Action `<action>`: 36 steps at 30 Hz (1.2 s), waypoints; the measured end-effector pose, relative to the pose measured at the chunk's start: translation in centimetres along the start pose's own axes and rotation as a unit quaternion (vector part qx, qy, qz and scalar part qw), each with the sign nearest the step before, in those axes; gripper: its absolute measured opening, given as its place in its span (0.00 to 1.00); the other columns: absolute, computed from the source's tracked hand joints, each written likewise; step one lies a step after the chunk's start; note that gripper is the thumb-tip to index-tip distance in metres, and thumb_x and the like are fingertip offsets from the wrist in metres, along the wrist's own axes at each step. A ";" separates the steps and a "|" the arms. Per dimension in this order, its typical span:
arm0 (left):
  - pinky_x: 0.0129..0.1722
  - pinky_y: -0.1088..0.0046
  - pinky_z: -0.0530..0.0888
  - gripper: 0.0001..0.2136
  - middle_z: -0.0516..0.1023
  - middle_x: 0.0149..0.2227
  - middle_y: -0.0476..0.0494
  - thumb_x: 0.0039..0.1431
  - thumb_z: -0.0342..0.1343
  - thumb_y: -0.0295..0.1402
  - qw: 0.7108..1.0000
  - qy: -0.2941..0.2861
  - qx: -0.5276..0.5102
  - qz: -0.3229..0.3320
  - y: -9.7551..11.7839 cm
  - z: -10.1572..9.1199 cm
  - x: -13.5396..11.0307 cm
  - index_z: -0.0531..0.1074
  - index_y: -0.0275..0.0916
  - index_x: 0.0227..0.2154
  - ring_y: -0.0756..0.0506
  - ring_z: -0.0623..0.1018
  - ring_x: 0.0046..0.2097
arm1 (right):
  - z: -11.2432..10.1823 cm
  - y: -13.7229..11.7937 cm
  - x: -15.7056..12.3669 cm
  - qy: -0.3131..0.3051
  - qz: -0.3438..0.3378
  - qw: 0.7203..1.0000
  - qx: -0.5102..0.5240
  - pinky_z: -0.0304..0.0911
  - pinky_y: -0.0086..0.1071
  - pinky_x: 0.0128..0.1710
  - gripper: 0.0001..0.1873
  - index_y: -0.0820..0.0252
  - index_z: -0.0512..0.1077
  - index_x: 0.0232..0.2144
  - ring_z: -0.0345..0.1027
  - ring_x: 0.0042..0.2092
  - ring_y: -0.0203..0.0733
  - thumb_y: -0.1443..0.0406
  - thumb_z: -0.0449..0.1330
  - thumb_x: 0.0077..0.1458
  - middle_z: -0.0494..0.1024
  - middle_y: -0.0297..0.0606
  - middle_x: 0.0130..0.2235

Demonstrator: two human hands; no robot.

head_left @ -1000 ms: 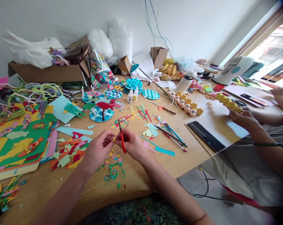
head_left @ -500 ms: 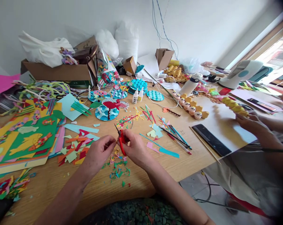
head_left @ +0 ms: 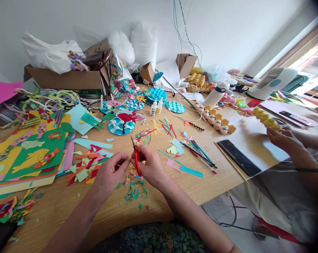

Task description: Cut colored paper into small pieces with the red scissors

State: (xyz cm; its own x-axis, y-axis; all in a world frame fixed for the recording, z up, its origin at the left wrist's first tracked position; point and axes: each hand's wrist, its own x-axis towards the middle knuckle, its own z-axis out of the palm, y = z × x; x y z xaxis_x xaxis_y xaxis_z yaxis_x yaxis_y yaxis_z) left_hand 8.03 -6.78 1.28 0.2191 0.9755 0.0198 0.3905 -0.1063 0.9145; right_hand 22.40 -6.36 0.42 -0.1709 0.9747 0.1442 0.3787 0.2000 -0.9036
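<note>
My right hand (head_left: 150, 167) is closed around small scissors (head_left: 137, 161) with red handles, their dark blades pointing up and away from me. Close beside it, my left hand (head_left: 112, 172) pinches thumb and fingers together. A tiny yellow piece of paper (head_left: 129, 159) shows at those fingertips; most of it is hidden. Below both hands lie small green and blue paper clippings (head_left: 136, 191). Left of my left hand is a heap of orange, red and pale green paper scraps (head_left: 82, 172). Beyond the scissors, a blue wavy paper disc (head_left: 116, 127) carries a red paper fish (head_left: 125, 117).
Glue bottles (head_left: 153, 108) stand mid-table. Pencils (head_left: 201, 154) lie right of my hands, near a black phone (head_left: 238, 158). Paper sheets with fish cutouts (head_left: 29, 165) cover the left side. At right, another person's hand (head_left: 285, 138) holds a yellow bumpy strip (head_left: 265, 117).
The whole view has shifted slightly, so things appear a little further right. Both hands keep nearly the same pose, and a bit of yellow now shows between them.
</note>
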 end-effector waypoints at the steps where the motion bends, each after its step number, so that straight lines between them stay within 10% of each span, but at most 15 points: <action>1: 0.23 0.76 0.64 0.08 0.67 0.21 0.53 0.51 0.50 0.36 1.000 0.006 0.005 0.004 0.0 0.0 -0.1 0.68 0.39 0.23 0.51 0.66 0.24 | 0.0 -0.2 0.0 -0.001 -0.001 1.000 -0.004 0.53 0.25 0.26 0.03 0.59 0.61 0.24 0.56 0.25 0.31 0.69 0.55 0.45 0.64 0.28 0.24; 15: 0.27 0.78 0.66 0.04 0.68 0.23 0.53 0.54 0.53 0.33 0.955 0.107 -0.277 -0.014 0.6 0.7 -0.7 0.67 0.39 0.27 0.52 0.67 0.27 | 0.5 0.2 -2.3 -0.014 -0.024 0.997 -0.076 0.46 0.24 0.23 0.12 0.59 0.56 0.21 0.50 0.22 0.29 0.63 0.56 0.48 0.58 0.26 0.20; 36: 0.29 0.77 0.66 0.06 0.67 0.25 0.52 0.57 0.50 0.33 0.973 0.075 -0.217 0.009 -0.2 1.3 -0.7 0.67 0.40 0.27 0.51 0.68 0.28 | 0.5 0.3 -2.4 -0.002 -0.037 0.993 -0.116 0.44 0.25 0.22 0.18 0.58 0.56 0.20 0.48 0.20 0.29 0.55 0.56 0.51 0.58 0.27 0.19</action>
State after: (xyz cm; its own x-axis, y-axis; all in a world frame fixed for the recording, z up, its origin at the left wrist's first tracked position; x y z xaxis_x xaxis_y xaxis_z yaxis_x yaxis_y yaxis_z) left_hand 8.92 -7.70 0.58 0.0770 0.9949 0.0656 -0.0338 -0.0632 0.9974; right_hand 22.48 -8.68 -0.38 -0.2084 0.9564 0.2045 0.5641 0.2884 -0.7737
